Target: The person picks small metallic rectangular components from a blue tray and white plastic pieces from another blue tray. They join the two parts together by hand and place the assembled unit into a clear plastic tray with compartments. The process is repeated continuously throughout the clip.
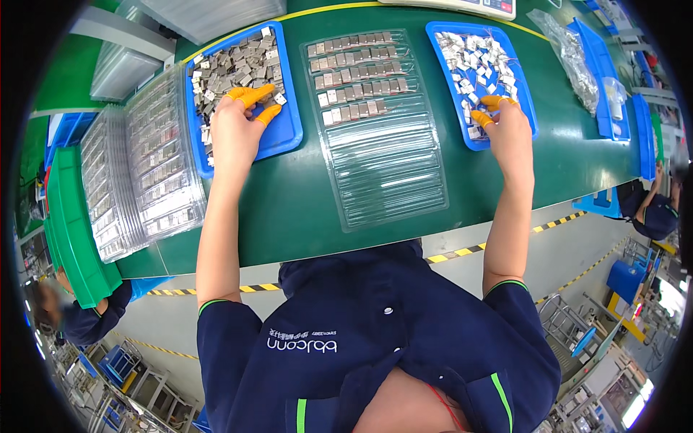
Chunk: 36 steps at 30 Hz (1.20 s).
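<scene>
My left hand (242, 119), in orange finger cots, is over a blue tray (289, 133) heaped with small metal USB connectors (242, 61). Its thumb and forefinger are bent toward each other around one USB connector (280, 99). My right hand (502, 123), also in orange finger cots, reaches into a second blue tray (525, 97) of white plugs with thin wires (480, 61). Its thumb and forefinger are apart among these parts. Between the trays lies a clear ribbed plastic tray (386, 180), its far rows filled with USB connectors (354, 110), the fifth only partly.
Stacked clear blister trays (155, 159) and a green bin (76, 231) stand at the left of the green table (281, 216). A scale (491, 6) sits at the far edge. Plastic bags (570, 61) and blue bins (595, 65) are at the right. Other people sit nearby on both sides.
</scene>
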Each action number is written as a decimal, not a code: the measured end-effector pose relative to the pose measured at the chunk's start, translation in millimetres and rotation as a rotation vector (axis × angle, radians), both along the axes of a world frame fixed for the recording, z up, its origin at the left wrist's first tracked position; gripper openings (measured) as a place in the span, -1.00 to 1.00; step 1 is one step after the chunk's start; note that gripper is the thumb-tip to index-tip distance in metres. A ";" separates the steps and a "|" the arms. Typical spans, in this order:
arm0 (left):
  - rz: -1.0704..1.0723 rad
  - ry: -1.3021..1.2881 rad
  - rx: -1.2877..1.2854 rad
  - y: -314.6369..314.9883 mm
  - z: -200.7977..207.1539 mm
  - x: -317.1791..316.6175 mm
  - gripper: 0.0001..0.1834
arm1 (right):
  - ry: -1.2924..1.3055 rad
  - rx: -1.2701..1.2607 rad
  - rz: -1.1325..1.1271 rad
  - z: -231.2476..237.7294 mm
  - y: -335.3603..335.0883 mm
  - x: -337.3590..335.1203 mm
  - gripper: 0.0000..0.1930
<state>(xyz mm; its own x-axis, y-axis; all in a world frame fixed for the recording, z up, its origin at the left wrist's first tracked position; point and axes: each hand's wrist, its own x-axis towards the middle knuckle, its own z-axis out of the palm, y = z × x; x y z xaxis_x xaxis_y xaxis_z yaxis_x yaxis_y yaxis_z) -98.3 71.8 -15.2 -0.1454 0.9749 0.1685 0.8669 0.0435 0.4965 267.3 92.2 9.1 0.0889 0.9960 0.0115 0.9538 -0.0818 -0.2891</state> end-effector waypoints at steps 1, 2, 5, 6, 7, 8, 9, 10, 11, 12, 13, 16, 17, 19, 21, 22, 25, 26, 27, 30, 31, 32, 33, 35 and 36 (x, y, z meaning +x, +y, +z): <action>-0.006 0.032 -0.010 5.8 -3.8 -1.0 -0.65 | 0.012 0.028 -0.023 2.5 -0.6 -3.8 -0.80; -0.010 0.065 -0.020 9.2 -6.1 -0.9 -0.66 | 0.044 0.023 -0.026 2.8 0.4 -3.1 -0.81; 0.014 0.063 -0.060 9.1 0.9 3.9 -0.70 | 0.136 0.034 -0.052 -4.1 3.3 2.4 -0.85; 0.019 0.068 -0.069 8.1 3.6 5.9 -0.71 | 0.172 0.039 -0.091 -3.7 2.4 3.0 -0.84; 0.041 0.000 -0.049 6.8 6.2 8.6 -0.72 | 0.209 0.045 -0.127 -2.2 2.6 2.7 -0.84; 0.064 -0.069 -0.029 5.0 8.6 11.7 -0.73 | 0.246 0.051 -0.163 -1.8 2.8 2.7 -0.83; 0.087 -0.137 -0.010 2.5 10.2 13.3 -0.74 | 0.235 0.086 -0.141 -5.5 2.9 5.0 -0.83; 0.094 -0.195 0.019 0.5 9.7 13.8 -0.75 | 0.220 0.123 -0.125 -10.5 2.7 10.0 -0.83; 0.101 -0.252 0.048 -2.1 8.5 12.7 -0.77 | 0.204 0.160 -0.108 -13.7 3.2 13.4 -0.82; 0.108 -0.310 0.077 -5.1 8.2 11.4 -0.79 | 0.238 0.235 -0.095 -16.0 4.6 15.2 -0.82; 0.053 -0.275 0.094 -8.3 13.5 10.3 -0.82 | 0.272 0.310 -0.081 -17.3 6.4 15.6 -0.83; 0.004 -0.478 0.161 -9.5 5.1 6.4 -0.85 | 0.600 0.347 -0.164 -18.0 13.4 23.0 -0.83; 0.039 -0.519 0.160 -10.7 4.5 6.7 -0.85 | 0.784 0.338 -0.210 -18.9 16.5 24.7 -0.83; 0.126 -0.688 -0.009 -15.7 15.0 6.3 -0.83 | 1.036 0.307 -0.233 -18.6 18.1 26.7 -0.82; 0.128 -0.788 -0.078 -18.2 17.2 5.1 -0.81 | 0.574 0.298 -0.213 -18.1 17.2 31.1 -0.82; 0.110 -0.773 -0.078 -18.9 15.9 3.8 -0.82 | 0.345 0.288 -0.198 -18.2 17.0 32.6 -0.81; 0.034 -0.744 -0.049 -20.0 10.7 0.6 -0.83 | 0.021 0.416 -0.030 -17.1 12.7 36.0 -0.79; -0.007 -0.745 -0.018 -19.7 7.5 -0.4 -0.82 | 0.017 0.387 0.005 -19.6 14.1 40.2 -0.79; -0.049 -0.747 0.013 -19.4 6.0 -0.7 -0.82 | 0.014 0.357 0.039 -24.4 17.8 45.6 -0.79; -0.051 -0.831 0.017 -19.3 7.0 -0.2 -0.81 | -0.005 0.253 0.008 -29.0 22.9 46.1 -0.80; -0.054 -0.840 0.027 -19.6 6.5 -0.9 -0.81 | -0.010 0.215 -0.019 -28.5 24.5 41.0 -0.81; -0.057 -0.849 0.038 -20.0 5.4 -1.2 -0.81 | 0.035 0.232 -0.053 -25.1 24.0 36.7 -0.80; -0.058 -0.857 0.048 -20.8 5.0 -1.3 -0.80 | 0.080 0.248 -0.086 -18.7 21.9 32.5 -0.80; -0.034 -0.935 0.026 -23.0 7.6 3.1 -0.81 | 0.100 0.242 -0.159 -17.2 21.8 30.0 -0.79; -0.021 -0.974 0.016 -24.1 8.8 5.6 -0.82 | 0.074 0.223 -0.196 -20.0 24.1 32.7 -0.77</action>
